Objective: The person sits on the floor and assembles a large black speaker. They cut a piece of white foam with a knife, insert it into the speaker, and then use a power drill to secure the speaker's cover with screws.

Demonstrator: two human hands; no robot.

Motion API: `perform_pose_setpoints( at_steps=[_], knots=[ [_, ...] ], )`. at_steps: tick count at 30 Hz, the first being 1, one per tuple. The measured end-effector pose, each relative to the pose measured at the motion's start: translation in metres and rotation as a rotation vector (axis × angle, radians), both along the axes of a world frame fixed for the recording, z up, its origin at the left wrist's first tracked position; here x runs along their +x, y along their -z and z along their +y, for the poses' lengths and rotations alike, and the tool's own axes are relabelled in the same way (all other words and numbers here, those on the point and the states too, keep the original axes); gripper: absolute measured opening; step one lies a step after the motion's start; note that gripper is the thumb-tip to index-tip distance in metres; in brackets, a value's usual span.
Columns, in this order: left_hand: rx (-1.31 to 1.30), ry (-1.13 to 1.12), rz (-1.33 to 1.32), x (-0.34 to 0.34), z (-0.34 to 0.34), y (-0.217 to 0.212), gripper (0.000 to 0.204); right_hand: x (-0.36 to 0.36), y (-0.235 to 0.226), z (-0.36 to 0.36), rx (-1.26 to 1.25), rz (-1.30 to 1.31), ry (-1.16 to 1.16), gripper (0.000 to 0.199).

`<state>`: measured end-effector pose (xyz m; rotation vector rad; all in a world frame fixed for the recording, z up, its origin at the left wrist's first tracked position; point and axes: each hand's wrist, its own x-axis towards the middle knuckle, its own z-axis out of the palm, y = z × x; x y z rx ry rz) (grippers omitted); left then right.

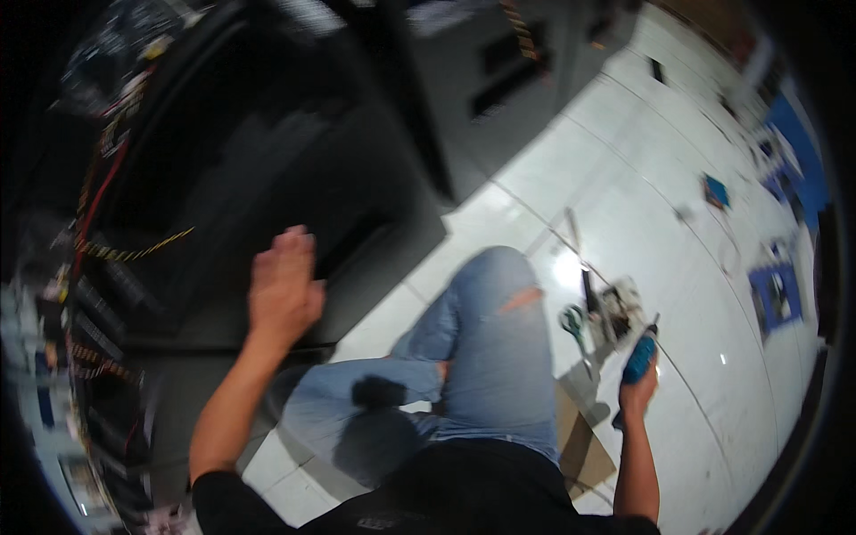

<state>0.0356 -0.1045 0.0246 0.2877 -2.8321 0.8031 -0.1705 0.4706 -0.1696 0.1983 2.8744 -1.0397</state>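
My left hand [283,290] reaches out over a large black cabinet [357,169], its fingers stretched out and nothing in them. Blur hides whether it touches the panel, but it is next to a dark slot-like recess [352,242]. Off to the right, my right hand [637,394] is wrapped round a teal and black cordless drill [639,358], with the bit end tipped up and away from me. Beyond the drill, green-handled scissors [573,323] lie on the floor beside a pale, blurred heap of small parts [621,308] and a dark-handled tool [588,290].
I sit on white floor tiles [642,178], my legs in torn jeans [499,357] folded against the cabinet. A flat brown cardboard piece [584,446] lies by my right hip. Further right are a small blue box [715,192] and a blue tray [776,294]. Wires [111,178] run along the left.
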Motion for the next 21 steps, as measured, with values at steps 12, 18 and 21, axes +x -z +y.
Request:
perform_pose_setpoints(
  at_steps=[12,18,21],
  knots=[
    [0.318,-0.367,0.299,-0.007,-0.023,-0.103,0.09,-0.01,0.121,0.122,0.407,-0.255,-0.017,0.108],
    [0.218,-0.431,0.303,-0.006,-0.052,-0.094,0.086,-0.04,0.127,0.136,0.431,-0.115,-0.239,0.095],
    [0.22,-0.441,0.313,-0.006,-0.045,-0.093,0.086,-0.071,0.127,0.15,0.604,-0.1,-0.322,0.092]
  ],
)
